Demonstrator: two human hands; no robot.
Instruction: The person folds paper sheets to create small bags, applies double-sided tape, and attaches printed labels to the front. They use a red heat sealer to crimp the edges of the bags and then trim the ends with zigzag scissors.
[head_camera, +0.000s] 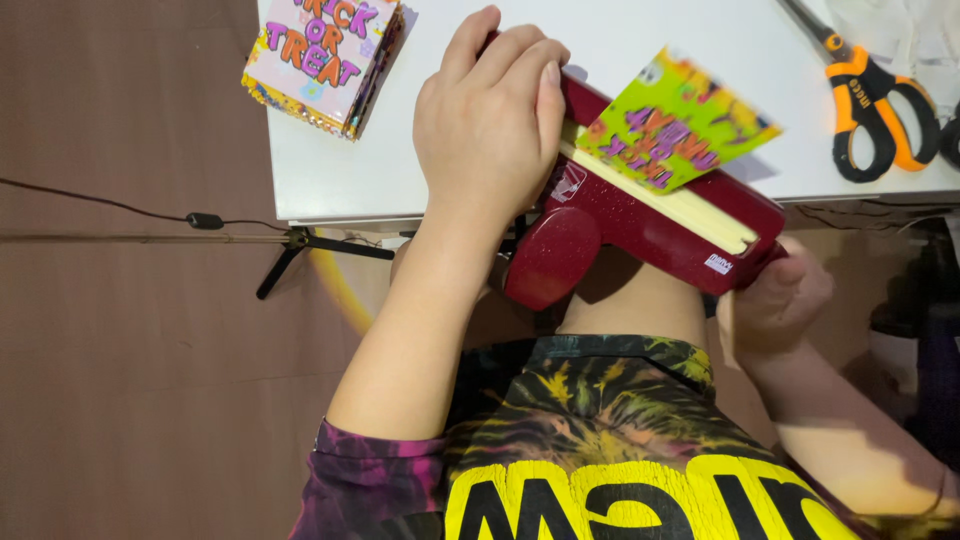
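My left hand (490, 125) presses down on the top of a dark red glittery punch tool (640, 225) that overhangs the white table's front edge. A green and yellow printed card (675, 120) sticks out of the tool's cream slot, tilted up to the right. My right hand (785, 300) grips the tool's right end from below, partly hidden under it.
A stack of colourful printed cards (320, 55) lies at the white table's (400, 170) left corner. Orange and black scissors (870, 95) lie at the right. A black cable (200, 220) and tripod legs (300, 250) sit on the brown floor to the left.
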